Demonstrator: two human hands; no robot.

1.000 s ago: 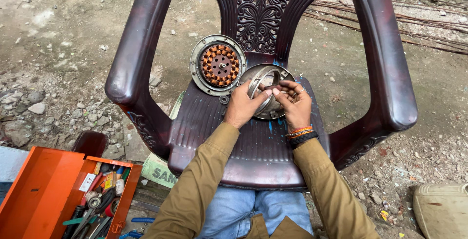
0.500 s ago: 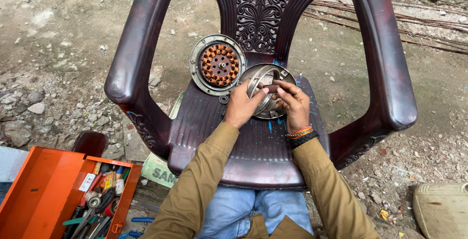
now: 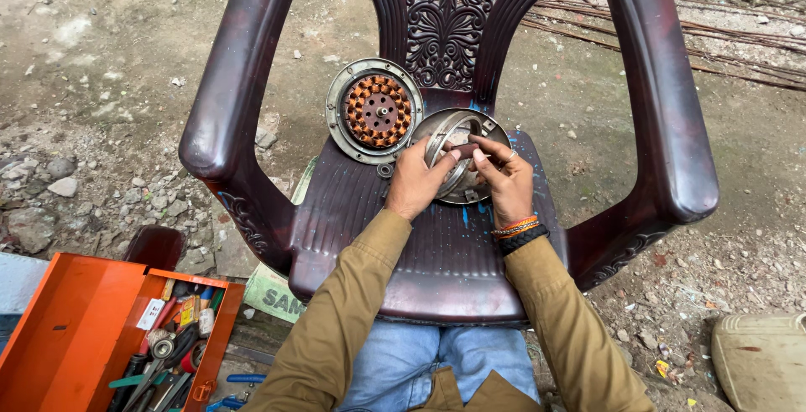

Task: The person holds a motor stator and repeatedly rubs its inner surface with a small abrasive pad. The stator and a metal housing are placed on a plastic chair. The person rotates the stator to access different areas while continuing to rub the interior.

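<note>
Dark maroon plastic chair (image 3: pixel 252 84) on rough, stony ground (image 3: pixel 101 59). Round copper-wound stator (image 3: pixel 374 110) leaning against the carved backrest. Open orange toolbox (image 3: pixel 75 336) lower left, crammed with hand tools (image 3: pixel 168 353). Pale canister (image 3: pixel 760 357) bottom right.

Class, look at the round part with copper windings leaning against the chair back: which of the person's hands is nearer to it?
Left. The left hand lies just below and right of the copper-wound part; the right hand sits farther right, across the metal housing.

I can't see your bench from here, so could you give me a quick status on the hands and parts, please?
Left hand and right hand both on round metal housing on chair seat. Copper-wound stator beside it, untouched. Nothing blocking.
</note>
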